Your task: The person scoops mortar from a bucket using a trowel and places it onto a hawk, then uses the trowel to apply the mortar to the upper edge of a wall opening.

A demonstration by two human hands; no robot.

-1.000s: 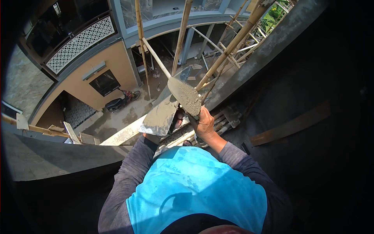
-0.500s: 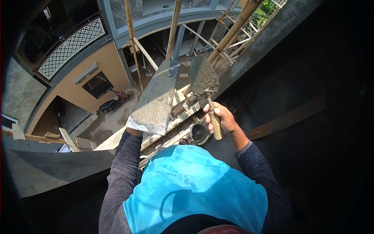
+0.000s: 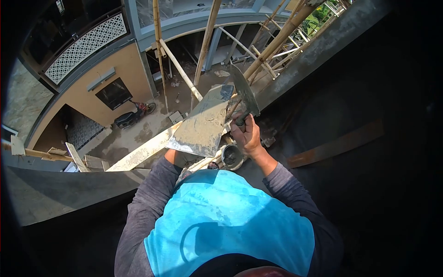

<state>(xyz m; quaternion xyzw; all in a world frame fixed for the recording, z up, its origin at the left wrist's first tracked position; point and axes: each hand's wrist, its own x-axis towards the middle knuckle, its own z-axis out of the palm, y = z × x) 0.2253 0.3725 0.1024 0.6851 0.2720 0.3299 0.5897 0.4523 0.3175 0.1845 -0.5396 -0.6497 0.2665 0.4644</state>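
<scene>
A flat plastering hawk point(image 3: 198, 129), smeared with grey mortar, is held out in front of my chest. My left hand point(image 3: 173, 157) supports it from beneath at its near edge; the board hides most of the fingers. To its right, my right hand point(image 3: 249, 137) is wrapped round the handle of a pointed trowel point(image 3: 245, 91). The trowel blade is tipped steeply on its side, close to the hawk's right edge, and its visible face looks mostly smooth and grey. A small dark lump point(image 3: 226, 92) sits on the hawk's far corner.
Below stands a bucket point(image 3: 232, 157) of grey mix beside scaffold planks point(image 3: 146, 148). Bamboo poles point(image 3: 206, 44) rise ahead. A grey wall edge point(image 3: 318, 48) runs along the right, and a motorbike point(image 3: 131, 116) is parked far down on the ground.
My right hand has turned the trowel from mortar-laden face up to steeply tilted, and shifted it slightly left beside the hawk. The hawk has moved a little right.
</scene>
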